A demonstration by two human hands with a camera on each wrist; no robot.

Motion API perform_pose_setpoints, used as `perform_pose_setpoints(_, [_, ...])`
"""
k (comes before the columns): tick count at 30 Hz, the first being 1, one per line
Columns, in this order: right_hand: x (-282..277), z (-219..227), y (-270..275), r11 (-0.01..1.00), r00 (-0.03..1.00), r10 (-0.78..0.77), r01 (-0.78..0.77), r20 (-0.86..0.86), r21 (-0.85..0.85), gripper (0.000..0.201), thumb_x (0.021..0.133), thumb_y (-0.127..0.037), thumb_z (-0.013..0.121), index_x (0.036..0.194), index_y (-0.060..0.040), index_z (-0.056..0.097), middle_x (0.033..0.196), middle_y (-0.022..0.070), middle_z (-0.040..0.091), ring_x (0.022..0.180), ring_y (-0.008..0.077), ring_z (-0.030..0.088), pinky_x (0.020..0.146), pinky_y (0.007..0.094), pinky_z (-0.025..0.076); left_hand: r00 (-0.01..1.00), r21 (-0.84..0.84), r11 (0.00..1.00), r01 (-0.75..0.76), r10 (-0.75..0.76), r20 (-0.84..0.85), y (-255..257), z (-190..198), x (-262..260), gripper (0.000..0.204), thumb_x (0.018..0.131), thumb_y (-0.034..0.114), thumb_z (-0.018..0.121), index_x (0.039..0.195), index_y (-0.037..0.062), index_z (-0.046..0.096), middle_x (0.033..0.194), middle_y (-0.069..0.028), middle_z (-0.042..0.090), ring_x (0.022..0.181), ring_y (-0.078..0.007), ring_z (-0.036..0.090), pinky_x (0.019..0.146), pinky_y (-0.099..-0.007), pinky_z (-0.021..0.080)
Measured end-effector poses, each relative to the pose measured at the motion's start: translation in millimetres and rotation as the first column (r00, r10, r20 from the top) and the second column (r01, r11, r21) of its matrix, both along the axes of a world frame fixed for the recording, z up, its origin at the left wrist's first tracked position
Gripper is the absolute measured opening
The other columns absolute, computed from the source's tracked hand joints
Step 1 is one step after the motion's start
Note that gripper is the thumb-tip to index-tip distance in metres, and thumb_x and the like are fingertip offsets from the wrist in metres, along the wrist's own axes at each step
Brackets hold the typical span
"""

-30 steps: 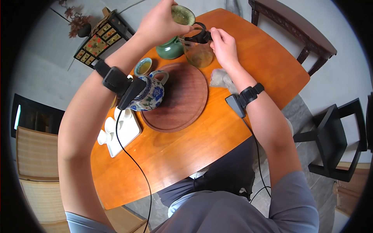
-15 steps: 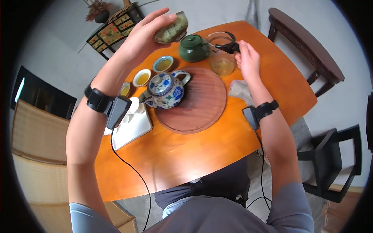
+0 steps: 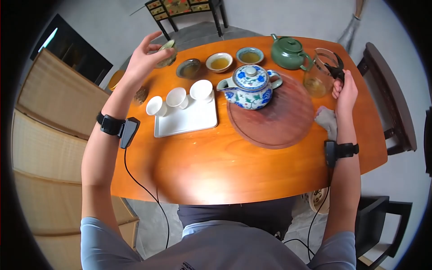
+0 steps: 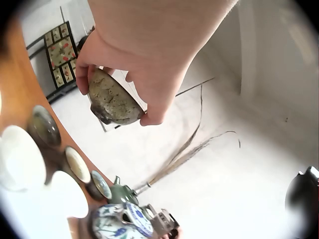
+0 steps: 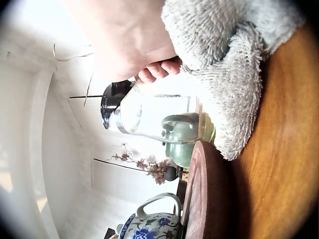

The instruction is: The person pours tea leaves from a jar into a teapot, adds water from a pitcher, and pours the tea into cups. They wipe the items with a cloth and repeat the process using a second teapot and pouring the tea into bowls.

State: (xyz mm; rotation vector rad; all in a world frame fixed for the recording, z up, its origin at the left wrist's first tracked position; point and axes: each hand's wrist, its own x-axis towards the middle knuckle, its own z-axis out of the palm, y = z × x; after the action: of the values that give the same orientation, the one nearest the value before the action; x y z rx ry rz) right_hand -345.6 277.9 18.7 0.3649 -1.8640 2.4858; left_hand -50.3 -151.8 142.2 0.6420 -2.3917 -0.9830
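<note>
In my left hand [image 3: 143, 63] I hold a mottled green tea bowl [image 4: 112, 99] by its rim, between thumb and fingers. It is over the table's far left side, left of a dark tea bowl [image 3: 188, 69]. My right hand [image 3: 346, 93] grips the black handle of a glass pitcher [image 3: 316, 84] with a little pale yellow liquid at its bottom. The pitcher stands beside a green teapot [image 3: 288, 53]. A white bowl [image 3: 219, 62] and a blue-rimmed bowl [image 3: 249, 56], both with yellow tea, complete the row with the dark one.
A blue-and-white teapot [image 3: 249, 90] sits on a round wooden board [image 3: 279, 130]. Three white cups stand along the back of a white tray [image 3: 189, 123]. A grey cloth [image 3: 326, 121] lies by my right wrist. Cables hang from both wrist cameras.
My left hand has carried the green bowl leftward from near the pitcher, past the row of tea bowls. My right hand keeps its grip on the pitcher's handle. The head view has turned left.
</note>
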Motion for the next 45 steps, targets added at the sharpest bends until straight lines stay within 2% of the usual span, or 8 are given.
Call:
perform_pose_setpoints(6, [-3.2,-2.3,0.8,0.999,0.999,-0.031,0.031,-0.025,0.006,0.04,0.112,-0.035,0.048,0.125,-0.0002,0.064,0.064,-0.0026,0.047,0.05,0.0046,0.035,0.046,0.0237,0.026,0.979,0.033,0.986,-0.166,0.161,0.126,-49.5,-36.4,34.6,0.09,0.08,0.03,0.083,0.158,0.0067,0.045,0.126,-0.0159,0.064,0.108,-0.0232,0.068,0.092,-0.0344,0.056])
perform_pose_setpoints(19, [-4.9,-5.6,2.3,1.0,0.999,-0.012,0.011,-0.036,-0.015,0.04,0.114,-0.034,0.047,0.124,0.001,0.064,0.064,-0.0024,0.048,0.05,0.0047,0.035,0.046,0.0235,0.026,0.935,-0.116,0.979,-0.165,0.193,0.297,-89.8,-97.9,17.4,0.092,0.077,0.025,0.089,0.156,0.0076,0.046,0.127,-0.0205,0.066,0.113,-0.0279,0.069,0.097,-0.0368,0.057])
perform_pose_setpoints(28, [-5.3,-5.8,2.5,1.0,0.999,-0.015,0.015,-0.039,-0.013,0.039,0.114,-0.034,0.046,0.124,-0.0001,0.063,0.064,-0.0018,0.048,0.049,0.0051,0.035,0.045,0.0235,0.027,0.908,-0.168,0.982,-0.089,0.149,0.39,-72.6,-87.7,9.0,0.085,0.078,0.025,0.088,0.153,0.0101,0.051,0.137,-0.0239,0.063,0.124,-0.0357,0.065,0.107,-0.0407,0.052])
perform_pose_setpoints(33, [-5.7,-5.4,4.2,1.0,0.999,0.0,-0.001,-0.037,-0.006,0.036,0.114,-0.035,0.047,0.121,-0.0031,0.061,0.064,-0.0015,0.046,0.049,0.0058,0.036,0.046,0.0239,0.027,0.896,-0.412,0.91,0.042,0.148,0.418,-63.9,-86.4,-3.9,0.077,0.081,0.027,0.082,0.151,0.013,0.055,0.142,-0.0222,0.062,0.132,-0.0384,0.06,0.112,-0.0456,0.048])
perform_pose_setpoints(36, [-3.9,-4.5,4.9,1.0,0.999,0.02,-0.02,-0.038,0.003,0.034,0.114,-0.037,0.048,0.118,-0.0056,0.06,0.064,-0.0014,0.045,0.05,0.0063,0.036,0.047,0.0244,0.028,0.916,-0.415,0.884,0.216,-0.037,0.399,-45.1,-76.1,-18.0,0.073,0.082,0.029,0.081,0.149,0.012,0.058,0.141,-0.0214,0.063,0.134,-0.0353,0.059,0.112,-0.0455,0.047])
perform_pose_setpoints(39, [-1.6,-3.3,3.4,1.0,0.999,0.016,-0.016,-0.037,-0.004,0.034,0.114,-0.036,0.048,0.118,-0.0048,0.06,0.064,-0.0014,0.045,0.05,0.0062,0.036,0.047,0.0243,0.028,0.894,-0.398,0.873,0.282,-0.088,0.439,-30.5,-69.9,-33.4,0.067,0.085,0.022,0.082,0.146,0.0057,0.058,0.146,-0.0195,0.061,0.127,-0.0346,0.064,0.112,-0.0401,0.049])
perform_pose_setpoints(43, [0.3,-2.2,1.6,1.0,0.999,-0.005,0.005,-0.036,-0.016,0.038,0.113,-0.034,0.047,0.122,-0.0001,0.062,0.064,-0.0015,0.048,0.049,0.0049,0.035,0.045,0.0232,0.027,0.89,-0.259,0.928,0.269,-0.137,0.435,-28.3,-73.0,-53.8,0.071,0.083,0.024,0.086,0.146,0.0058,0.058,0.141,-0.0194,0.064,0.127,-0.0346,0.064,0.112,-0.0401,0.049])
perform_pose_setpoints(45, [0.6,-1.3,1.7,1.0,0.999,-0.01,0.009,-0.032,-0.025,0.038,0.113,-0.034,0.048,0.123,0.0001,0.063,0.064,-0.0015,0.048,0.049,0.0049,0.035,0.045,0.0232,0.027,0.882,-0.233,0.935,0.266,-0.139,0.45,-29.4,-75.7,-60.2,0.085,0.075,0.029,0.09,0.148,0.0038,0.055,0.14,-0.0237,0.064,0.131,-0.0347,0.061,0.112,-0.04,0.048])
